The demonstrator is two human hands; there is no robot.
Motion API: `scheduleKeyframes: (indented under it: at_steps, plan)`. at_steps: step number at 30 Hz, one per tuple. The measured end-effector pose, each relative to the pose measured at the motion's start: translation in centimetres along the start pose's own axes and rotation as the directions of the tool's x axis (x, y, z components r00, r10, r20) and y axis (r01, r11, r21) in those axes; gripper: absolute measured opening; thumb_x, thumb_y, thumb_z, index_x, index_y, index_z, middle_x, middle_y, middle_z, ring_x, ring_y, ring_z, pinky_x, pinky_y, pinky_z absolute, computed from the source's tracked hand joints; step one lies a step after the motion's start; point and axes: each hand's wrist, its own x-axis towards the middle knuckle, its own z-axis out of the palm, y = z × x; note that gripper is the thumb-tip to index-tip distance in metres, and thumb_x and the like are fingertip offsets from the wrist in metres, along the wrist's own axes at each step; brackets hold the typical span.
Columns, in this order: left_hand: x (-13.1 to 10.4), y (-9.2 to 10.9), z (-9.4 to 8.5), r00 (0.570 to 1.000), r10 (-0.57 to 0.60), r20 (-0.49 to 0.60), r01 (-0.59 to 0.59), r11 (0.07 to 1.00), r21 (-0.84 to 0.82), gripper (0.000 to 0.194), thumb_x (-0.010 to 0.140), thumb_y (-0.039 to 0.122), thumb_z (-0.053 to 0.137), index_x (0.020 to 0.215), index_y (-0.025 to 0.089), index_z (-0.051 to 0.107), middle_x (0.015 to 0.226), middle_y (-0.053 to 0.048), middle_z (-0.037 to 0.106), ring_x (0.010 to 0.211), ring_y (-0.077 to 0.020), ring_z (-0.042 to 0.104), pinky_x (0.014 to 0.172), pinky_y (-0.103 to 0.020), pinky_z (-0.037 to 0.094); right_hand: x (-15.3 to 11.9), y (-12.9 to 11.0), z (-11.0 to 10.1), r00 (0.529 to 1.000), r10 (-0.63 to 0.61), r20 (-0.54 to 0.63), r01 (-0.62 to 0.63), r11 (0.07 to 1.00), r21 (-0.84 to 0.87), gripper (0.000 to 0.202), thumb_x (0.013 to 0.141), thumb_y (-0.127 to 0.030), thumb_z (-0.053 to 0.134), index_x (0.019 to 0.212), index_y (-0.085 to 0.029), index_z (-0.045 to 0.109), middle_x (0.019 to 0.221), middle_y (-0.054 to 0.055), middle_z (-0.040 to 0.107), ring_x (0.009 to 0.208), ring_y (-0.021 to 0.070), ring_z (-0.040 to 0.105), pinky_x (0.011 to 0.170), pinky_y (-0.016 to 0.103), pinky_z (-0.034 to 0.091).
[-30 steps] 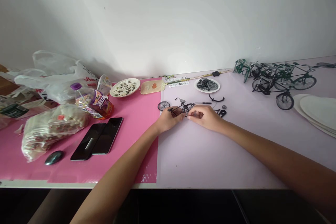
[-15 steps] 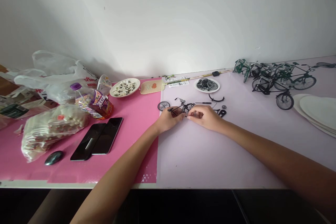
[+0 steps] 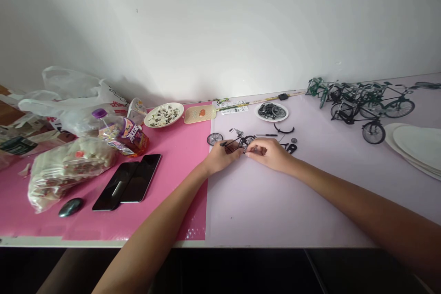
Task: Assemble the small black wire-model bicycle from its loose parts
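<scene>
Your left hand (image 3: 222,159) is wrapping around the model bicycle (image 3: 235,143), which is sitting nearer you and left of the parts plate (image 3: 272,120), its length running crosswise between your hands; your right hand (image 3: 274,152), nearer the front wheel (image 3: 247,141), is pinching that end.

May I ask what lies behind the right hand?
Behind the right hand lie a dark rod, a curved black piece and a white plate holding dark parts; whatever the hand covers is hidden.
</scene>
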Motion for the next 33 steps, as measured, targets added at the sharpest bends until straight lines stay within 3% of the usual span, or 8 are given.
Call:
scheduleKeyframes:
  at_steps: [18,33]
  plan:
    - [0.13,-0.55,-0.02,1.000,-0.001,-0.015,0.001,0.999,0.032,0.032,0.090,0.038,0.062,0.068,0.020,0.047,0.067,0.004,0.046,0.065,-0.0121,0.040,0.063,-0.029,0.033,0.01,-0.35,-0.18,0.998,0.045,0.036,-0.045,0.999,0.000,0.014,0.088,-0.034,0.072,0.084,-0.021,0.073,0.065,-0.001,0.063,0.055,0.0134,0.052,0.054,0.026,0.040]
    - [0.20,-0.75,0.00,1.000,0.006,-0.012,-0.006,0.999,0.044,0.033,0.090,0.039,0.061,0.069,0.019,0.046,0.067,0.004,0.046,0.066,-0.0122,0.041,0.063,-0.029,0.034,0.01,-0.07,-0.08,0.999,0.037,0.034,-0.036,0.999,-0.018,0.011,0.087,-0.031,0.071,0.085,-0.020,0.072,0.069,0.000,0.064,0.058,0.0133,0.052,0.056,0.026,0.041]
